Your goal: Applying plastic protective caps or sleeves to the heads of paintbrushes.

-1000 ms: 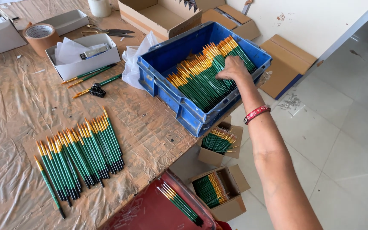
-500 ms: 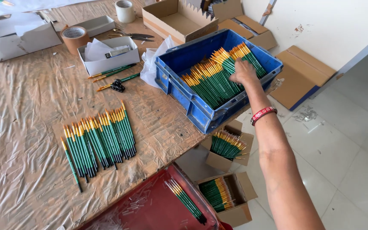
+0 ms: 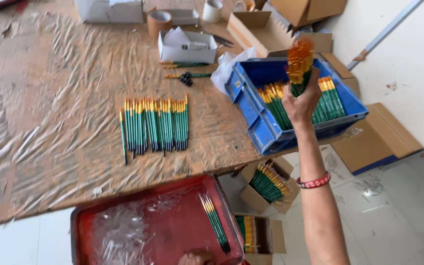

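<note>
The right hand (image 3: 301,100) is raised above the blue crate (image 3: 251,105) and closed around a bundle of green-handled brushes (image 3: 299,66), gripping them low on the handles so their long axis stands nearly upright, orange tips up and blurred. The bundle sits directly over the crate's far right part, where more brushes of the same kind (image 3: 327,98) lie in rows across the crate floor, tips pointing far. To the left, well apart from the raised hand, a neat row of brushes (image 3: 155,122) lies flat on the table (image 3: 50,122), handles running near to far, tips pointing far. The left hand (image 3: 197,257) shows only as a sliver at the near edge, touching the rim of a red tray (image 3: 172,221) that holds a few brushes (image 3: 214,221); whether it is open or closed cannot be told. So the right hand alone carries the bundle, and the row on the table lies to its left. Below the table edge, open cardboard boxes (image 3: 266,184) hold more brushes.
</note>
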